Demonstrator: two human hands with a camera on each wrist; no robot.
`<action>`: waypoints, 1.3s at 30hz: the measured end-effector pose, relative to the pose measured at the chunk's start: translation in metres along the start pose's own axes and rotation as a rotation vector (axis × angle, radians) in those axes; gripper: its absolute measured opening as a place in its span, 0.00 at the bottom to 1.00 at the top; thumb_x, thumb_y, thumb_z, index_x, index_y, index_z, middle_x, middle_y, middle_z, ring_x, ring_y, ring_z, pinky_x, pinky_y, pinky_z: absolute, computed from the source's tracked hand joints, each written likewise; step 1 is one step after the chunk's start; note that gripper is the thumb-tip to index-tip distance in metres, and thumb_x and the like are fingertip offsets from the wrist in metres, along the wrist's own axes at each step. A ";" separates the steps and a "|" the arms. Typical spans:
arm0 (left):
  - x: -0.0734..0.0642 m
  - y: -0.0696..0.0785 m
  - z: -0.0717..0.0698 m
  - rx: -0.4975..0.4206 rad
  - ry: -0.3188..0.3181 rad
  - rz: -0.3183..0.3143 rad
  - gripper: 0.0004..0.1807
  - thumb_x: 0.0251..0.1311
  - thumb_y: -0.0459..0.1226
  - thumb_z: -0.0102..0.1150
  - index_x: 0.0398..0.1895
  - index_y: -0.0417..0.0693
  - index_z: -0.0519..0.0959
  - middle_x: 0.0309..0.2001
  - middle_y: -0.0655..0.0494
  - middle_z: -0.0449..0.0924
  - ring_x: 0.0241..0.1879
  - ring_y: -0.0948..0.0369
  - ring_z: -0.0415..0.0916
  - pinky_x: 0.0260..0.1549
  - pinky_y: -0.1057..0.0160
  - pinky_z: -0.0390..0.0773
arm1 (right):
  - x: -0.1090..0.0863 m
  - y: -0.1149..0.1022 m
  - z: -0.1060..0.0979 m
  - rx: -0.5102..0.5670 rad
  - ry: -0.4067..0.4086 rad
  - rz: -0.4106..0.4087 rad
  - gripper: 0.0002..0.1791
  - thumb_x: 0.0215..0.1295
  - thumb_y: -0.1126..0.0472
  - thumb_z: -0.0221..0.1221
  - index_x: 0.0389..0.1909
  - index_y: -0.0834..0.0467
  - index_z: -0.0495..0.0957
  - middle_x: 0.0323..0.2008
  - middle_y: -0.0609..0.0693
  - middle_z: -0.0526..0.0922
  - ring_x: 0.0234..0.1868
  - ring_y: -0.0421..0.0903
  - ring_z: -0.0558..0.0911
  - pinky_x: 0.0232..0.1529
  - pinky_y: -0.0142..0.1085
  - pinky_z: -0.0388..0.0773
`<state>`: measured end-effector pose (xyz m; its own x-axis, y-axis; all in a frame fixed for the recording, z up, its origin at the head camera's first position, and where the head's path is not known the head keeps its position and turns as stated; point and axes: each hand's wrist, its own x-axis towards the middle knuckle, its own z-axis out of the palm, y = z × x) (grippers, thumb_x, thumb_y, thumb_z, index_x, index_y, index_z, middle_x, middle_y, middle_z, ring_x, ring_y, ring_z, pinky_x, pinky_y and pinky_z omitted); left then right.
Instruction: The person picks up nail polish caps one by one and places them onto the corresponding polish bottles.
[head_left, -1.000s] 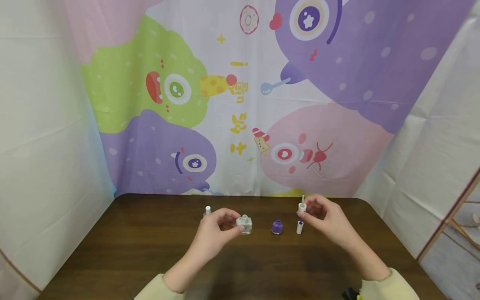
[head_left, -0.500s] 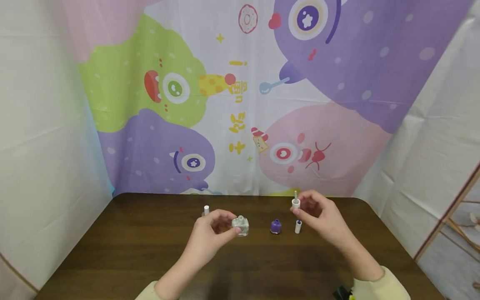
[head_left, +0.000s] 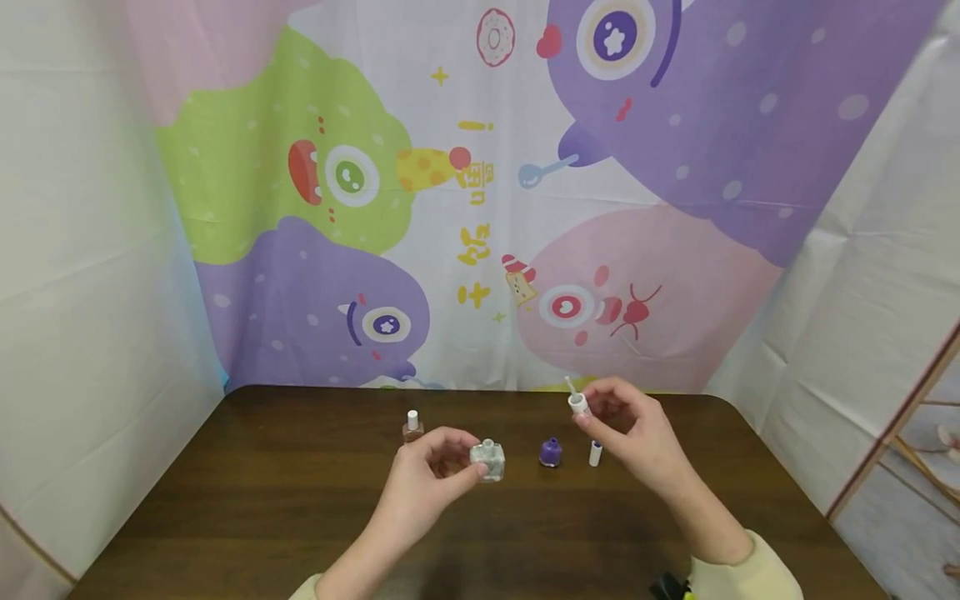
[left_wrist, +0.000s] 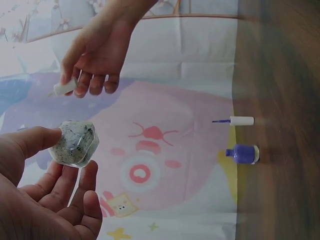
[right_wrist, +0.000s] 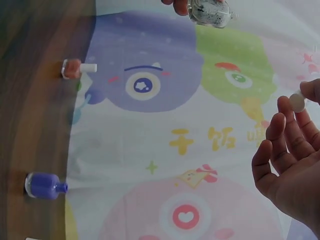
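Observation:
A square clear nail polish bottle (head_left: pixel 489 461) with whitish, dark-speckled contents is pinched between the thumb and fingers of my left hand (head_left: pixel 429 475), above the table. Its neck is uncapped. My right hand (head_left: pixel 633 429) pinches a white brush cap (head_left: pixel 577 404), whose pale brush points up and leftward, apart from the bottle. On the table between the hands stands an uncapped purple nail polish bottle (head_left: pixel 551 452). Beside it, below my right hand, its white cap (head_left: pixel 595 454) stands on end; the left wrist view shows the purple brush (left_wrist: pixel 220 121) on it.
Just behind my left hand stands a capped pinkish-brown nail polish bottle (head_left: pixel 412 429), fully seen in the right wrist view. The dark wooden table (head_left: pixel 525 533) ends at a printed cartoon curtain (head_left: pixel 480 350). A black object (head_left: pixel 667 586) shows near my right sleeve.
My right hand has moved left and slightly up with the brush cap, and the brush has tipped from upright toward the left. My left hand has shifted slightly, uncovering more of the pinkish-brown bottle.

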<state>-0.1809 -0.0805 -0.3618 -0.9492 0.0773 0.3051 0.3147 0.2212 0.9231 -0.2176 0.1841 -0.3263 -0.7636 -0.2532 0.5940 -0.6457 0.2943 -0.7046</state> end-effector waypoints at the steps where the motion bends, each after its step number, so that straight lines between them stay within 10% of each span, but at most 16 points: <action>1: 0.000 0.000 0.001 -0.004 -0.002 -0.004 0.11 0.46 0.33 0.72 0.33 0.49 0.81 0.29 0.55 0.83 0.27 0.64 0.76 0.27 0.70 0.73 | 0.000 0.000 0.001 0.006 0.000 -0.001 0.11 0.56 0.66 0.65 0.39 0.57 0.77 0.30 0.50 0.81 0.31 0.39 0.78 0.34 0.29 0.76; 21: -0.008 -0.011 0.016 -0.055 0.018 0.027 0.12 0.45 0.33 0.72 0.34 0.52 0.82 0.28 0.58 0.81 0.29 0.66 0.73 0.27 0.71 0.72 | -0.003 -0.005 0.016 0.092 -0.028 -0.068 0.13 0.54 0.75 0.63 0.39 0.59 0.77 0.29 0.43 0.78 0.27 0.38 0.74 0.19 0.33 0.72; 39: -0.012 -0.016 0.021 -0.049 0.032 0.027 0.13 0.45 0.34 0.73 0.35 0.53 0.82 0.29 0.59 0.81 0.30 0.63 0.74 0.27 0.71 0.73 | -0.010 -0.002 0.022 0.052 -0.109 -0.101 0.14 0.52 0.73 0.66 0.39 0.56 0.80 0.30 0.46 0.79 0.29 0.38 0.73 0.25 0.30 0.72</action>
<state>-0.1745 -0.0649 -0.3849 -0.9401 0.0511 0.3369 0.3406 0.1718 0.9244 -0.2082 0.1660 -0.3395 -0.6880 -0.3785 0.6192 -0.7160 0.2148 -0.6642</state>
